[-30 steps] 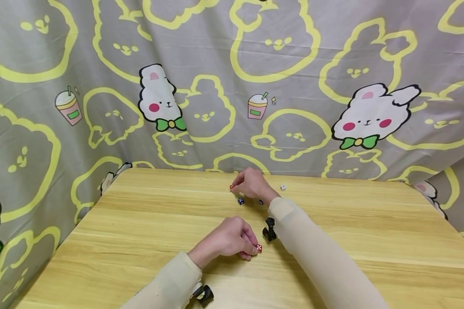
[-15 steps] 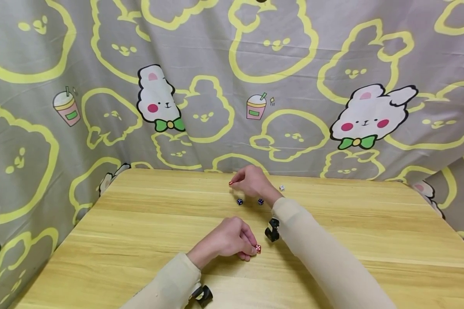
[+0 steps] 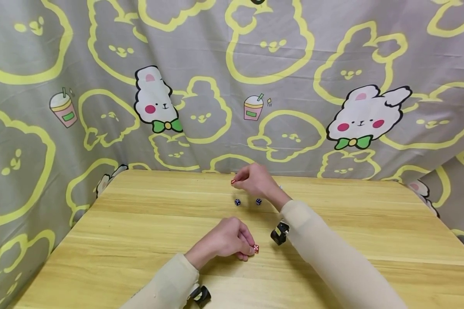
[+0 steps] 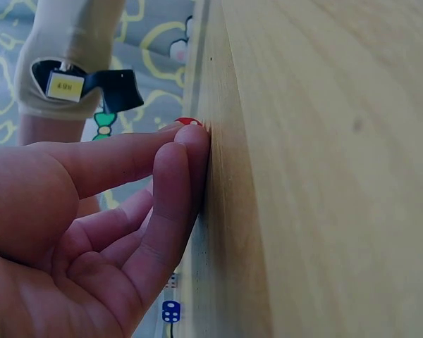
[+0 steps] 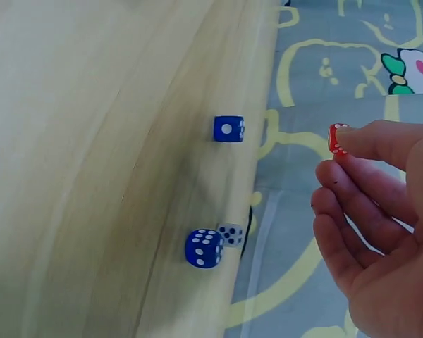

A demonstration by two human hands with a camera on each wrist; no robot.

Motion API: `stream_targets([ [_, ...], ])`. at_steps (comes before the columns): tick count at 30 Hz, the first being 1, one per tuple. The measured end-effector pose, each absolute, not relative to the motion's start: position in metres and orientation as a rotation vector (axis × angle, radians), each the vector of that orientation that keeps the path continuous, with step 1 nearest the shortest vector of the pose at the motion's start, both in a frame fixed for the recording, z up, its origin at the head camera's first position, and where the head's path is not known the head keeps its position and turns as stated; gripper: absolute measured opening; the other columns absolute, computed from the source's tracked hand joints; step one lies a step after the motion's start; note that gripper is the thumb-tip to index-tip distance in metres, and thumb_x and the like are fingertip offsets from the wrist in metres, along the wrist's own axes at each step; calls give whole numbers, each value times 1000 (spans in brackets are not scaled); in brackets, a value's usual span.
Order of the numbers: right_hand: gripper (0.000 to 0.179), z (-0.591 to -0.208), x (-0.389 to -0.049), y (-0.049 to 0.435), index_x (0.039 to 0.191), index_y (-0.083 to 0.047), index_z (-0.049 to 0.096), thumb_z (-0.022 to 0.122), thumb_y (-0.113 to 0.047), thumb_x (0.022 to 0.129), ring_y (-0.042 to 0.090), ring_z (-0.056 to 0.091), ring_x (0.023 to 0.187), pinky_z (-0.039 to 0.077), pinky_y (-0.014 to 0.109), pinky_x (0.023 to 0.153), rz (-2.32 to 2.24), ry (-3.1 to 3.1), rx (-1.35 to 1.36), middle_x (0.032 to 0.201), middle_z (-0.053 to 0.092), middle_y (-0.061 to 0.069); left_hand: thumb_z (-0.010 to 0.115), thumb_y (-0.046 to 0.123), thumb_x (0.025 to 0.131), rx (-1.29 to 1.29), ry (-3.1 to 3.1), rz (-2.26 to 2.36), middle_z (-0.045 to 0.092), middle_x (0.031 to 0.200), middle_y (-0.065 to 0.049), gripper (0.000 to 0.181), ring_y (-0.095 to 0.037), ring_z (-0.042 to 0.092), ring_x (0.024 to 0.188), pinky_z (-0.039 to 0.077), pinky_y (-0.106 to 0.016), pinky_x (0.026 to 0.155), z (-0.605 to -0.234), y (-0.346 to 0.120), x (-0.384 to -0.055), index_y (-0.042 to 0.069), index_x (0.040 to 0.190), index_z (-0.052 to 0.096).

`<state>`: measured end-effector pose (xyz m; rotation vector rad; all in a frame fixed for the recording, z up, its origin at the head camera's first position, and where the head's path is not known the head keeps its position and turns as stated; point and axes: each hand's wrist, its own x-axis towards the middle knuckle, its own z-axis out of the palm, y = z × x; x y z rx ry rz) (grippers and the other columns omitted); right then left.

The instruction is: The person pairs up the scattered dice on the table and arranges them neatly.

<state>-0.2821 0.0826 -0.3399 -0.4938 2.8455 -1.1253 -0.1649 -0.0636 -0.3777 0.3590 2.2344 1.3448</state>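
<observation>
In the upper middle of the head view, the upper red die [image 3: 233, 183] is pinched by the right hand [image 3: 255, 180], raised off the worktop [image 3: 390, 223]; at lower centre, the lower red die [image 3: 256, 249] is pinched by the left hand [image 3: 230, 237]; both should prove light, rigid and sturdy, perhaps slippery; opposite flat faces are best gripped, corners avoided.

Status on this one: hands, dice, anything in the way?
Left hand: pinching nearer red die. Right hand: pinching farther red die, raised off wooden table. Two blue dice between hands in head view. Nothing visibly blocking either hand.
</observation>
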Motion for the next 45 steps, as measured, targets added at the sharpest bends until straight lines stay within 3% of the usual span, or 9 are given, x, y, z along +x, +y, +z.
stream_targets([
  [19, 8, -338, -249, 109, 96, -16, 84, 82, -23, 92, 11, 68, 79, 53, 27, 69, -1159, 2852, -483, 93, 82, -1, 83, -5, 85, 359, 2230, 1359, 79, 77, -9, 12, -14, 72, 57, 61, -28, 58, -379, -64, -164, 2, 83, 73],
  [35, 6, -352, -221, 141, 97, -18, 84, 82, -22, 93, 8, 70, 85, 53, 31, 82, -1170, 2858, -386, 92, 82, -5, 83, -5, 85, 332, 2249, 1339, 78, 76, -8, 13, -16, 72, 58, 62, -29, 59, -380, -63, -164, 2, 83, 73],
  [45, 4, -360, -201, 144, 94, -18, 83, 85, -18, 90, 11, 66, 83, 50, 30, 77, -1192, 2812, -266, 88, 79, -6, 82, -6, 85, 354, 2245, 1354, 79, 76, -9, 12, -14, 71, 57, 62, -28, 58, -379, -62, -163, 1, 83, 73],
])
